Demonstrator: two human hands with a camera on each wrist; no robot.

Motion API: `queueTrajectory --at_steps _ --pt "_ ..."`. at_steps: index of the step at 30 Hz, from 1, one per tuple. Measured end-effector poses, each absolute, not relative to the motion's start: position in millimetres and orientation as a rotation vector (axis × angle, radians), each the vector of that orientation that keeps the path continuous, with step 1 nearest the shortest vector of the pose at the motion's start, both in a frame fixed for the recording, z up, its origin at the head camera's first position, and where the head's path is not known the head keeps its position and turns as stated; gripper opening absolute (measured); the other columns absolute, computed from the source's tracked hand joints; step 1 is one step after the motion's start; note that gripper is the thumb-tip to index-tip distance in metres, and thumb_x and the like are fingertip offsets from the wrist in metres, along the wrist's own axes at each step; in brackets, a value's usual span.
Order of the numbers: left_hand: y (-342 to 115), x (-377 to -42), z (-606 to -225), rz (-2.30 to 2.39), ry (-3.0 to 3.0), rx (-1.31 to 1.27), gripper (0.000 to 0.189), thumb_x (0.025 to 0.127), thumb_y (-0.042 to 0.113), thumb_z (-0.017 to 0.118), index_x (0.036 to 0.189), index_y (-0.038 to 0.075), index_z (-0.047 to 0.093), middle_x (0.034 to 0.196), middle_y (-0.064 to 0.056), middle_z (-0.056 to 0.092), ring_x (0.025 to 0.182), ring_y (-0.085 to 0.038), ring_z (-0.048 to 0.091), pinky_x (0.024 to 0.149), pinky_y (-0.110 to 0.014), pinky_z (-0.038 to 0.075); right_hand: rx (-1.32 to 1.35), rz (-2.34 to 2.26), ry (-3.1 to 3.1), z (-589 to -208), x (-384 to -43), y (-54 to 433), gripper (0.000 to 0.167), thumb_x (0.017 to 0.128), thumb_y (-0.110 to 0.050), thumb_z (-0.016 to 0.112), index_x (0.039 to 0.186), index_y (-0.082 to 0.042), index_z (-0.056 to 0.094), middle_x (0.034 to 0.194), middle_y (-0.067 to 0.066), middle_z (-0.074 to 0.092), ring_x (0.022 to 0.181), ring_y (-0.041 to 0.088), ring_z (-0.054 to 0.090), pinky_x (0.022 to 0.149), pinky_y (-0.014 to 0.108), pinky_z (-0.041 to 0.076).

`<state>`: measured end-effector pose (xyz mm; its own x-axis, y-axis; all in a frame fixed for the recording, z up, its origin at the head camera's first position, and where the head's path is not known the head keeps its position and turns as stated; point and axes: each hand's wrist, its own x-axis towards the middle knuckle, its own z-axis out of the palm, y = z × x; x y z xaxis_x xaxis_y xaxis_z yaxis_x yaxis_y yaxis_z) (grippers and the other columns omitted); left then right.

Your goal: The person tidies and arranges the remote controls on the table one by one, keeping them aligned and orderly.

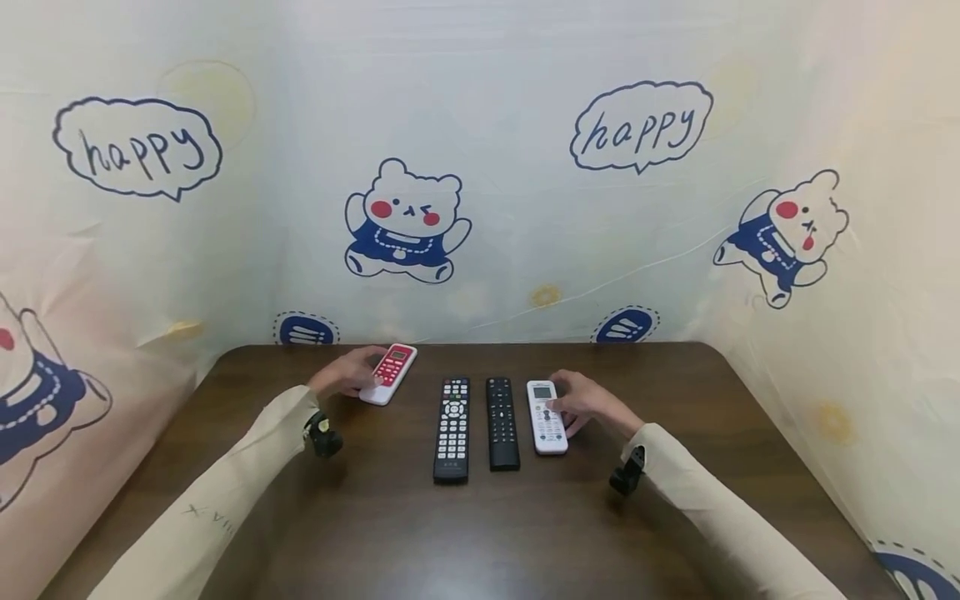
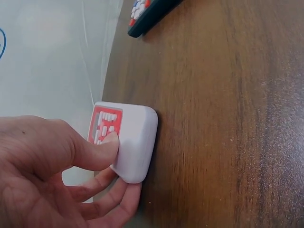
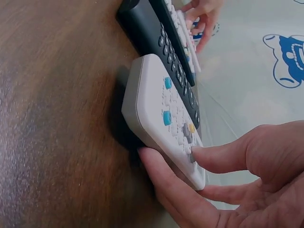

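Near the table's back edge, my left hand (image 1: 348, 372) grips a white remote with a red button panel (image 1: 392, 372). The left wrist view shows the thumb on the face of this remote (image 2: 135, 137) and fingers under its side. On the right, my right hand (image 1: 588, 402) holds a white remote with a small grey screen (image 1: 547, 421), thumb on its buttons and fingers along its side; in the right wrist view this white remote (image 3: 147, 104) looks slightly tilted. Between the hands lie a black remote with white buttons (image 1: 452, 433) and a slimmer black remote (image 1: 502, 425).
The dark brown wooden table (image 1: 420, 542) has rounded back corners. Behind it and along both sides hangs a pale curtain (image 1: 517, 250) printed with bears and the word "happy". A dark wrist camera (image 1: 324, 435) is strapped at the left sleeve, another (image 1: 628, 473) at the right.
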<state>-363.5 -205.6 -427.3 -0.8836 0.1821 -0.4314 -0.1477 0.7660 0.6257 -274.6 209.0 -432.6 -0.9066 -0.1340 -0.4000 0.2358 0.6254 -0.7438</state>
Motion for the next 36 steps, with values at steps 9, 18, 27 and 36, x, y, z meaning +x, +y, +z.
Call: queueTrajectory --at_steps 9,18,27,36 --pt "-210.0 -367.8 -413.5 0.866 2.462 0.067 0.07 0.1 0.001 0.059 0.163 0.0 0.027 0.14 -0.032 0.052 0.116 -0.039 0.061 0.092 -0.046 0.057 0.122 -1.219 2.406 -432.0 -276.3 205.3 0.064 0.102 -0.013 0.068 0.154 0.0 0.035 0.111 0.023 0.059 0.09 0.03 0.067 0.065 0.038 0.064" --pt "-201.1 -372.8 -414.6 0.887 2.574 0.095 0.071 0.103 0.011 0.064 0.161 -0.003 0.026 0.151 -0.041 0.039 0.135 -0.054 0.05 0.098 -0.056 0.056 0.172 -1.244 2.419 -434.9 -275.1 208.4 0.063 0.1 -0.014 0.071 0.152 0.001 0.038 0.112 0.025 0.059 0.093 0.032 0.068 0.065 0.038 0.064" --pt "-188.0 -368.9 -415.2 0.853 2.619 0.079 0.074 0.101 0.016 0.069 0.159 -0.006 0.029 0.15 -0.037 0.043 0.128 -0.048 0.054 0.097 -0.057 0.056 0.194 -1.271 2.426 -435.9 -274.5 206.1 0.061 0.099 -0.007 0.071 0.151 0.002 0.041 0.113 0.024 0.059 0.094 0.033 0.066 0.066 0.038 0.064" --pt "-183.9 -370.3 -416.1 0.757 2.623 -0.051 0.071 0.1 0.018 0.069 0.155 -0.008 0.033 0.148 -0.035 0.045 0.124 -0.046 0.054 0.096 -0.055 0.056 0.171 -1.29 2.439 -434.6 -274.9 205.4 0.058 0.097 -0.005 0.073 0.146 0.004 0.044 0.109 0.024 0.06 0.094 0.032 0.066 0.066 0.039 0.064"
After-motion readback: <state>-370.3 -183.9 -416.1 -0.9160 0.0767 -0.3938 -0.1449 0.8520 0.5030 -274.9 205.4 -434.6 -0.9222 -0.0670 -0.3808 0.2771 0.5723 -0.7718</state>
